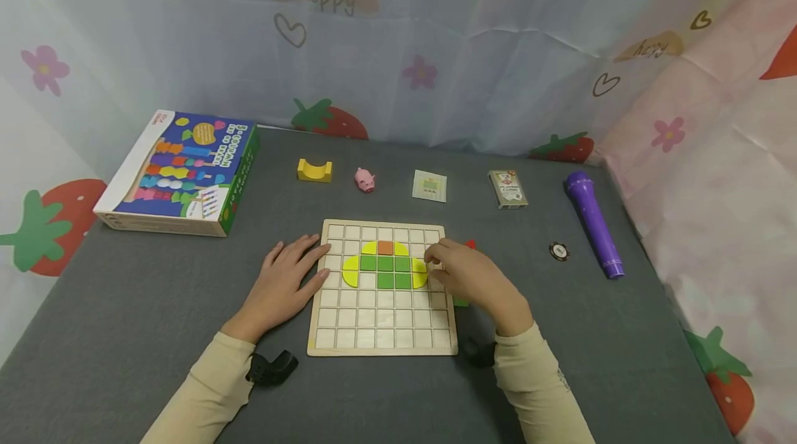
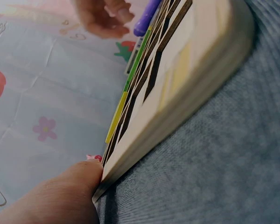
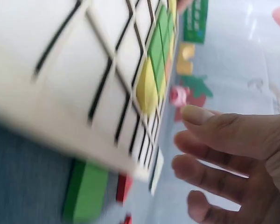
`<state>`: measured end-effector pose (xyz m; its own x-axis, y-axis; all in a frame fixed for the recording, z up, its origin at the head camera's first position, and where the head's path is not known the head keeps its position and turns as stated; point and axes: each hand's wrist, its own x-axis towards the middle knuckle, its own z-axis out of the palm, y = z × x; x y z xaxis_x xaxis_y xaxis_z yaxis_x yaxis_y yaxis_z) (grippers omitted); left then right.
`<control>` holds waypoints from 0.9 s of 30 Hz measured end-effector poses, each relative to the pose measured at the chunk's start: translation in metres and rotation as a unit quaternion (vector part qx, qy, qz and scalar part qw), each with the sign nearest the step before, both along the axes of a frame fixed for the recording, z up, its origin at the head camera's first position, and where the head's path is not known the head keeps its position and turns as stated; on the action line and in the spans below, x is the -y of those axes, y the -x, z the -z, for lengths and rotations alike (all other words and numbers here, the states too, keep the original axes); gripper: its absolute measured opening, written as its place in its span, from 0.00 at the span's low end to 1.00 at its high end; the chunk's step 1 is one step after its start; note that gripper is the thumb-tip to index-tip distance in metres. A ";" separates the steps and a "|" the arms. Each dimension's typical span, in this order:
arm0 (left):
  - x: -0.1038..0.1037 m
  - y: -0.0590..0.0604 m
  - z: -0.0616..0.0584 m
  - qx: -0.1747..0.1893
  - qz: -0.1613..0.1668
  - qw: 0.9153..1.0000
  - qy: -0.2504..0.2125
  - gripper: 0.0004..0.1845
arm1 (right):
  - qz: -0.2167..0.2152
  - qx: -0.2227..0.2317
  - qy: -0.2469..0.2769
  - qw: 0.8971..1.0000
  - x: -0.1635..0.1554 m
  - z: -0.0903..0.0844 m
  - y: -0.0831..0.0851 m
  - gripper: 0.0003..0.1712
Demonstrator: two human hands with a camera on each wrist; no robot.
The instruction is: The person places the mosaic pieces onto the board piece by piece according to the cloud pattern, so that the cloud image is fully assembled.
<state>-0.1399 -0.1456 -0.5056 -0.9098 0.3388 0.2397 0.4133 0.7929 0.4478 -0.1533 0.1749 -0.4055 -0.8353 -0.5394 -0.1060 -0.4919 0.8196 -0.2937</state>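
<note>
A wooden grid board (image 1: 349, 319) lies on the table, carrying an arrangement of green squares (image 1: 385, 263), an orange-brown square (image 1: 385, 247) and rounded yellow pieces (image 1: 351, 271). My left hand (image 1: 283, 285) rests at the board's left edge with fingers spread, its thumb (image 2: 79, 186) touching the side in the left wrist view. Over the board's right edge hovers my right hand (image 1: 467, 274), near the yellow piece on that side. In the right wrist view its fingers (image 3: 210, 172) are loosely bent with nothing between them. A green block (image 3: 86, 191) and red pieces (image 3: 123, 186) lie beside the board, partly hidden by this hand in the head view.
Along the back stand a game box (image 1: 187, 174), a yellow curved block (image 1: 315, 171), a pink pig figure (image 1: 364, 180), a pattern card (image 1: 429, 186) and a playing-card box (image 1: 508, 189). To the right lie a round chip (image 1: 559, 251) and a purple microphone-shaped object (image 1: 594, 226).
</note>
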 end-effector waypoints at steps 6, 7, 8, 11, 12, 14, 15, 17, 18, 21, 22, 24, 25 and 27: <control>0.000 0.000 -0.001 0.001 -0.001 1.000 0.001 0.28 | 0.040 0.033 -0.011 0.999 -0.029 -0.001 -0.006 0.09; 0.000 0.000 -0.001 0.002 -0.002 1.000 0.001 0.28 | 0.042 0.040 -0.013 0.998 -0.033 -0.001 -0.007 0.09; 0.000 0.000 -0.001 0.002 -0.002 1.000 0.000 0.28 | 0.045 0.049 -0.014 0.998 -0.036 0.000 -0.009 0.09; 0.000 -0.001 -0.002 0.004 -0.001 1.000 -0.002 0.27 | 0.040 0.068 -0.020 0.997 -0.045 0.005 -0.014 0.13; 0.000 -0.001 -0.002 0.004 0.000 1.000 -0.002 0.27 | 0.037 0.074 -0.019 0.996 -0.047 0.007 -0.016 0.15; 0.000 -0.001 -0.001 0.004 0.000 1.000 -0.003 0.27 | 0.034 0.079 -0.016 0.996 -0.050 0.011 -0.020 0.18; 0.000 -0.001 -0.002 0.004 0.001 1.000 -0.003 0.27 | 0.031 0.077 -0.014 0.996 -0.051 0.013 -0.021 0.19; 0.000 -0.001 -0.002 0.005 0.000 1.000 -0.003 0.27 | 0.033 0.071 -0.009 0.997 -0.051 0.017 -0.024 0.19; 0.000 -0.001 -0.001 0.004 0.000 1.000 -0.002 0.27 | 0.035 0.065 -0.008 0.997 -0.051 0.019 -0.025 0.18; 0.000 0.000 -0.001 0.004 -0.001 1.000 -0.002 0.28 | 0.040 0.049 -0.009 0.998 -0.050 0.021 -0.026 0.16; 0.000 0.000 -0.001 0.004 -0.001 1.000 -0.002 0.28 | 0.041 0.047 -0.011 0.998 -0.050 0.021 -0.027 0.16; 0.000 0.000 -0.001 0.004 0.000 1.000 -0.002 0.28 | 0.045 0.044 -0.012 0.998 -0.050 0.020 -0.027 0.15; 0.000 0.000 -0.001 0.004 0.000 1.000 -0.002 0.28 | 0.050 0.044 -0.013 0.998 -0.050 0.019 -0.027 0.15; 0.000 0.000 0.000 0.006 0.001 1.000 -0.001 0.28 | 0.055 0.039 -0.013 0.998 -0.050 0.017 -0.026 0.15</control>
